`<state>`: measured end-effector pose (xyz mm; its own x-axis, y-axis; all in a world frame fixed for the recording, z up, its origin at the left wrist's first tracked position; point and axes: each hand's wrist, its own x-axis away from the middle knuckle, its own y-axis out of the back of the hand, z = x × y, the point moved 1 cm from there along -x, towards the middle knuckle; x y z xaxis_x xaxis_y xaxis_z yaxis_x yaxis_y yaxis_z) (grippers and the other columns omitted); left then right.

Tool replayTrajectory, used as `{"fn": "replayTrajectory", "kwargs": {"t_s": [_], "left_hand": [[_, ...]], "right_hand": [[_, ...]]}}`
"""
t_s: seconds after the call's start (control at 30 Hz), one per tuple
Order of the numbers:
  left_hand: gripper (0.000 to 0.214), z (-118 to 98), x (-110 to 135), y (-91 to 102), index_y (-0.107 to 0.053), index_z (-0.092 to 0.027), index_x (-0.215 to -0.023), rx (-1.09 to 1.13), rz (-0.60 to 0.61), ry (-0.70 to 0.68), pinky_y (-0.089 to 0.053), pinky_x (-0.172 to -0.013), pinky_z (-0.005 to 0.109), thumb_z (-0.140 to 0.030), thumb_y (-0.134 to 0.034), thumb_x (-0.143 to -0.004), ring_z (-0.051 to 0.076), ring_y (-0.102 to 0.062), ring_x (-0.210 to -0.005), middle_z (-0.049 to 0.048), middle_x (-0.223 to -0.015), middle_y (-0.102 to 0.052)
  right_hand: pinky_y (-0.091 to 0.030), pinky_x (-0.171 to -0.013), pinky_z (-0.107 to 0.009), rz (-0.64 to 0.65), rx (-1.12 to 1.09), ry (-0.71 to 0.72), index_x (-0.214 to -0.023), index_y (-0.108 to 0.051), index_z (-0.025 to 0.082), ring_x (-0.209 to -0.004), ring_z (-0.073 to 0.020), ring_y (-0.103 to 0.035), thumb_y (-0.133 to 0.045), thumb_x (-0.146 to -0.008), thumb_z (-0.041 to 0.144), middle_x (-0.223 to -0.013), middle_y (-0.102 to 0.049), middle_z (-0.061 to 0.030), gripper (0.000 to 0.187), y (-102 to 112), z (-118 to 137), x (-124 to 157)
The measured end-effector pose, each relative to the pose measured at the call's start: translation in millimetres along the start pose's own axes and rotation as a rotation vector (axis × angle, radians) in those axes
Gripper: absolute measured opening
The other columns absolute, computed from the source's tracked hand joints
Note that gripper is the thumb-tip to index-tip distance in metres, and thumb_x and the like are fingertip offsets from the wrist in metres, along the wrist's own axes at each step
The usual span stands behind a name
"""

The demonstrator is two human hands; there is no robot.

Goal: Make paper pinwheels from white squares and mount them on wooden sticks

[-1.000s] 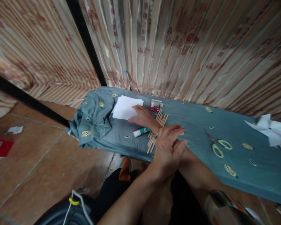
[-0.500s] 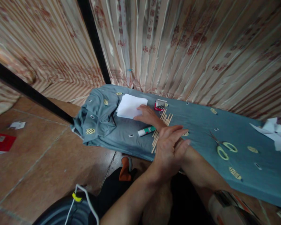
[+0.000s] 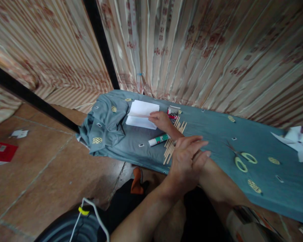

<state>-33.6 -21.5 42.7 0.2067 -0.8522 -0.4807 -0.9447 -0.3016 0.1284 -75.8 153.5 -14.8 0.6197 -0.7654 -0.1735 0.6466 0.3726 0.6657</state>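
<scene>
My right hand reaches across to a stack of white paper on the blue cloth. Its fingers are curled, pinching the edge of the top sheet, which is lifted off the stack. My left hand lies flat on my right forearm with fingers stretched out and holds nothing. Below my right wrist lie a green and white glue stick and a row of several wooden sticks. A small red box sits right beside my right hand.
Scissors with pale yellow handles lie on the cloth to the right, and a white folded paper shape at the far right edge. A black pen lies left of the paper. Striped curtains hang behind. A red packet lies on the tiled floor.
My right hand went from lying flat on the paper to pinching and lifting the top sheet. My left hand stayed on the forearm. The camera shifted slightly.
</scene>
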Motion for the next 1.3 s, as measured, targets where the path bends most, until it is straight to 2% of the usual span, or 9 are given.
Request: {"fn": "replayTrajectory", "kwargs": {"t_s": [0.27, 0.53, 0.7, 0.8, 0.9, 1.0, 1.13, 1.23, 1.3], "left_hand": [[0.019, 0, -1, 3.3, -0.070, -0.018, -0.103, -0.012, 0.022, 0.011, -0.049, -0.095, 0.038, -0.022, -0.060, -0.088, 0.020, -0.061, -0.106, 0.0087, -0.113, -0.069], [0.018, -1, -7, 11.6, -0.071, -0.020, -0.100, 0.018, 0.057, 0.052, -0.047, -0.097, 0.040, -0.025, -0.057, -0.089, 0.021, -0.061, -0.106, 0.0072, -0.110, -0.071], [0.021, 9, -5, -3.1, -0.069, -0.018, -0.103, 0.120, 0.011, 0.202, -0.051, -0.089, 0.038, -0.023, -0.056, -0.087, 0.020, -0.064, -0.099, 0.0078, -0.107, -0.071], [0.021, 10, -4, -6.8, -0.070, -0.018, -0.103, 0.082, 0.042, 0.166, -0.050, -0.093, 0.039, -0.024, -0.058, -0.087, 0.021, -0.064, -0.102, 0.0087, -0.108, -0.071], [0.024, 6, -7, 4.6, -0.067, -0.018, -0.109, 0.002, 0.023, 0.091, -0.049, -0.094, 0.039, -0.026, -0.057, -0.089, 0.021, -0.062, -0.107, 0.0100, -0.114, -0.068], [0.029, 2, -13, 27.5, -0.061, -0.017, -0.118, -0.189, -0.063, -0.060, -0.047, -0.096, 0.039, -0.025, -0.055, -0.090, 0.022, -0.057, -0.112, 0.0120, -0.121, -0.063], [0.030, -1, -10, 47.4, -0.059, -0.016, -0.119, -0.401, -0.040, -0.276, -0.047, -0.093, 0.038, -0.020, -0.056, -0.090, 0.022, -0.056, -0.106, 0.0121, -0.114, -0.063], [0.028, 0, -3, 47.4, -0.058, -0.017, -0.117, -0.396, 0.011, -0.301, -0.049, -0.087, 0.037, -0.019, -0.054, -0.090, 0.021, -0.058, -0.102, 0.0112, -0.110, -0.064], [0.028, 1, 1, 44.7, -0.058, -0.016, -0.118, -0.370, 0.039, -0.294, -0.049, -0.087, 0.038, -0.018, -0.054, -0.090, 0.022, -0.058, -0.102, 0.0117, -0.111, -0.064]], "right_hand": [[-0.052, -0.077, -0.033, -0.214, -0.413, -0.125, -0.079, -0.077, 0.017, -0.082, -0.0202, -0.069, -0.068, -0.072, 0.027, -0.084, -0.076, -0.0021, 0.015, 17, 5, 7], [-0.053, -0.069, -0.033, -0.416, -0.740, -0.195, -0.071, -0.074, 0.017, -0.070, -0.0163, -0.065, -0.078, -0.058, 0.045, -0.078, -0.074, -0.0024, 0.031, 83, 11, 49], [-0.052, -0.070, -0.032, -0.503, -0.798, -0.182, -0.065, -0.072, 0.017, -0.071, -0.0154, -0.065, -0.081, -0.055, 0.039, -0.078, -0.073, -0.0026, 0.026, 105, 21, 62], [-0.052, -0.073, -0.030, -0.522, -0.759, -0.118, -0.065, -0.072, 0.018, -0.078, -0.0156, -0.065, -0.080, -0.058, 0.035, -0.086, -0.073, -0.0027, 0.021, 114, 34, 54], [-0.051, -0.076, -0.030, -0.533, -0.537, 0.035, -0.069, -0.072, 0.017, -0.084, -0.0165, -0.066, -0.074, -0.069, 0.032, -0.092, -0.072, -0.0030, 0.015, 120, 51, 38], [-0.049, -0.086, -0.030, -0.502, -0.265, 0.163, -0.074, -0.072, 0.015, -0.093, -0.0171, -0.066, -0.069, -0.077, 0.028, -0.097, -0.071, -0.0043, 0.013, 107, 60, 21], [-0.043, -0.097, -0.027, -0.203, 0.102, 0.122, -0.076, -0.071, 0.016, -0.101, -0.0156, -0.063, -0.067, -0.080, 0.020, -0.104, -0.072, -0.0056, 0.007, 53, 47, 16], [-0.047, -0.088, -0.029, -0.082, 0.138, 0.079, -0.071, -0.071, 0.017, -0.093, -0.0183, -0.065, -0.073, -0.073, 0.018, -0.093, -0.073, -0.0053, 0.003, 11, 27, 25], [-0.049, -0.081, -0.030, -0.037, 0.143, 0.046, -0.071, -0.071, 0.018, -0.083, -0.0185, -0.066, -0.074, -0.072, 0.019, -0.087, -0.074, -0.0046, 0.003, -6, 16, 33]]}}
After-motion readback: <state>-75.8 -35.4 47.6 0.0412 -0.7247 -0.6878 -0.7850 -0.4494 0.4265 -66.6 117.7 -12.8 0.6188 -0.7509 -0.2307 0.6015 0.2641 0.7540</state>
